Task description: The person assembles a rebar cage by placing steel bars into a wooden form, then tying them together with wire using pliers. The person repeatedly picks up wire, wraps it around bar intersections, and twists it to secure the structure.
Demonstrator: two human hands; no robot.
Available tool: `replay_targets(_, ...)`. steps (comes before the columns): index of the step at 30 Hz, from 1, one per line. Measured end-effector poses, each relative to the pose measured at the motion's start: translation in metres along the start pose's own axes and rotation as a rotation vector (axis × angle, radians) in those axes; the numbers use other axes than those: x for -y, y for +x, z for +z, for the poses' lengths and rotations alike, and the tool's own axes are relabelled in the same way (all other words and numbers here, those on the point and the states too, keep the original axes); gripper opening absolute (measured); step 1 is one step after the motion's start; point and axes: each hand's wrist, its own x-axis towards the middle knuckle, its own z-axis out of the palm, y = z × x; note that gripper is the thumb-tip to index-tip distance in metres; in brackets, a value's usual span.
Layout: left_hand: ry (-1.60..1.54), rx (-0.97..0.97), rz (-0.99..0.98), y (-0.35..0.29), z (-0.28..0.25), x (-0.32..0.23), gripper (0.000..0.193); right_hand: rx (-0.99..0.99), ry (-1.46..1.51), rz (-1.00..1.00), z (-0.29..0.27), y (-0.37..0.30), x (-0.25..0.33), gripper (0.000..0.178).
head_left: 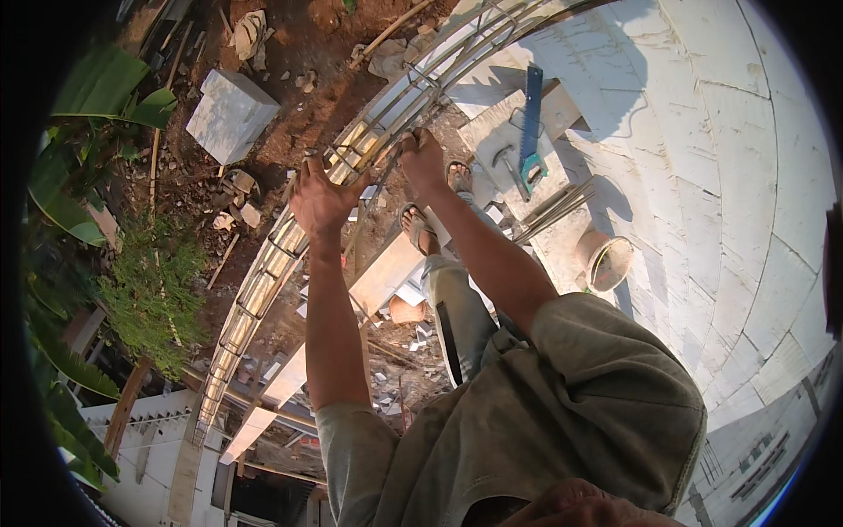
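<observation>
A long steel rebar cage (268, 263) with square stirrups curves past me, from lower left to the top. My left hand (319, 204) lies over its near side, fingers spread and thumb stretched to the right. To its right, my right hand (423, 162) is closed beside the cage's near bars. What its curled fingers hold is hidden; a thin dark rod runs down-left from just beside them. Pale boards line the cage's inside.
A blue handsaw (532, 132) and a hammer (511, 170) lie on a pale block at right, near steel rods (555, 211) and a bucket (608, 262). A pale block wall (729, 176) rises at right. Rubble surrounds my sandalled feet; a white block (231, 116) sits on red soil.
</observation>
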Motion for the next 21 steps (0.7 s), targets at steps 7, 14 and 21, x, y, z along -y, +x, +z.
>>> replay_targets(7, -0.296, 0.180, -0.051, 0.009, -0.021, -0.001, 0.082, -0.224, 0.407, -0.092, 0.017, 0.051, -0.010, 0.024)
replay_targets(14, -0.635, 0.531, -0.494, 0.064, -0.001, 0.039, 0.107, -0.299, 0.417, -0.012, 0.024, 0.054, 0.019, 0.018)
replay_targets(21, -0.795, 0.578, -0.337, 0.096, -0.018, -0.011, 0.056, -0.303, 0.641, 0.168, 0.027, 0.050, 0.029, 0.010)
